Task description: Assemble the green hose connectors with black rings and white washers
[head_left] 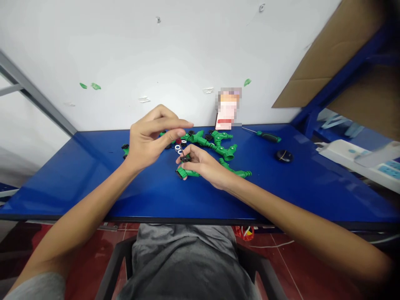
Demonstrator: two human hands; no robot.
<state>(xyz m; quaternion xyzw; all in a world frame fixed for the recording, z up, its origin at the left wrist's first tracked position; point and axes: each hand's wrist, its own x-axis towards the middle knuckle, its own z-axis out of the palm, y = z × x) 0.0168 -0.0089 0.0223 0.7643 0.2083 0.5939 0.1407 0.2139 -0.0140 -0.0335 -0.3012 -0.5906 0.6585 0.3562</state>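
Observation:
My left hand (pixel 150 135) is raised over the blue table, thumb and forefinger close together around a slim screwdriver (pixel 178 142). A red part of it and a thin shaft show below the thumb; the rest is hidden behind the hand. The shaft points down at a small black part (pixel 185 158) by the fingertips of my right hand (pixel 208 164). That hand is closed around a green plastic hose fitting (pixel 190 172), its ribbed end sticking out to the left. Just beyond lie white rings (pixel 178 148).
Several green fittings (pixel 226 152) and black parts lie behind and beside my hands. A green-and-black screwdriver (pixel 268 137) and a round black object (pixel 283 156) are to the right. A phone-like blurred panel (pixel 228 110) leans on the wall; a white power strip (pixel 359 154) sits far right.

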